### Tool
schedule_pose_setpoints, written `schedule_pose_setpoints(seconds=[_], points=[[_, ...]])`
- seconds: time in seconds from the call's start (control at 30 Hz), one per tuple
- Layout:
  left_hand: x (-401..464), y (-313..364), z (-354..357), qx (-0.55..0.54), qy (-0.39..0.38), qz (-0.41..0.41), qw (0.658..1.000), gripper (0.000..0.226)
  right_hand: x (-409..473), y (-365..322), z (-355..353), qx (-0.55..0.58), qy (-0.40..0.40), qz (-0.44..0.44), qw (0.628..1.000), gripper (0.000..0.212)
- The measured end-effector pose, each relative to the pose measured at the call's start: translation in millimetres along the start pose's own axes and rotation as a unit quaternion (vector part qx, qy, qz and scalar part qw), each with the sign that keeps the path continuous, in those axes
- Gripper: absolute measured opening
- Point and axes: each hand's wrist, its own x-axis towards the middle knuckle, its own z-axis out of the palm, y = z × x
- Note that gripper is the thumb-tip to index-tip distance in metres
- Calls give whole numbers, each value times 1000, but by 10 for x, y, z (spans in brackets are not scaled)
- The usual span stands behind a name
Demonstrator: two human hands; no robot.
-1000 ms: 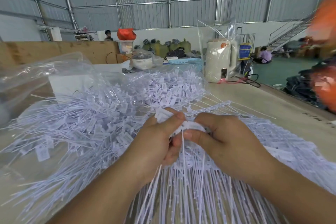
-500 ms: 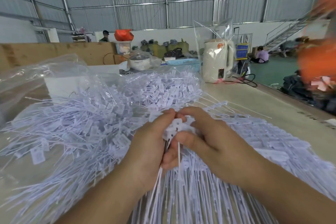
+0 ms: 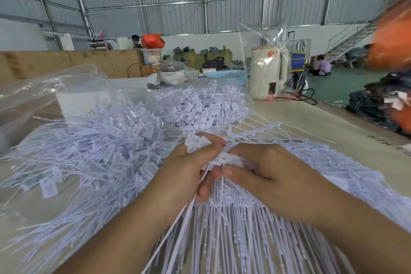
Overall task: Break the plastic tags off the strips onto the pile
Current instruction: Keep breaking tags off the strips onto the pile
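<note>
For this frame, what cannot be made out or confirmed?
- Head view: where the left hand and right hand grip the strip, the break point is covered by fingers.
- Print on tags in the pile: too small.
- Orange shape at right edge: blurred, cut off.

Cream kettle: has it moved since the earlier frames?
No. The cream kettle stands at the same spot on the table, just right of the blue basket.
</note>
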Motion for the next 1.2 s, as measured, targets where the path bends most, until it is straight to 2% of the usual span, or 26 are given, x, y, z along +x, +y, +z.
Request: schedule_pose_setpoints(seconds=[0.1,0.27,0.37,0.47,0.53,0.6,0.67,0.77,0.8,0.87,1.03,1.07,1.13,1.2], points=[[-11,32,33,-19,-27,-2,999,14,-17,34,-13,-24,-7,33,999,18],[-24,29,108,-52,4,4,999,22,23,24,23,-42,67,31,996,22],[-31,23,128,-95,24,9,995,19,26,-68,89,-55,127,14,990,31],[-20,-1,139,-220,19,-9,975,14,53,-65,40,2,240,33,970,34],[-1,-9,104,-249,15,-7,968,15,74,-11,-75,38,300,54,952,37],[-1,6,93,-219,15,-1,976,15,40,22,-119,70,263,44,961,40],[-15,1,120,-162,4,2,987,20,12,16,-39,84,163,18,983,33],[-57,-14,166,-88,-3,-6,996,45,36,32,100,87,58,-7,994,43],[-67,-20,168,-61,1,-7,998,53,49,47,116,85,49,-9,995,50],[-71,-27,165,-21,11,-2,1000,52,51,78,130,84,39,-9,996,59],[-46,-20,141,10,10,-2,1000,48,33,71,155,78,21,-5,997,63],[-45,-12,131,16,6,-2,1000,42,37,55,143,66,20,-6,998,61],[-36,19,96,19,15,1,1000,30,40,24,92,39,7,-6,999,43],[-15,39,40,-10,36,6,999,39,27,10,22,1,-3,8,1000,37]])
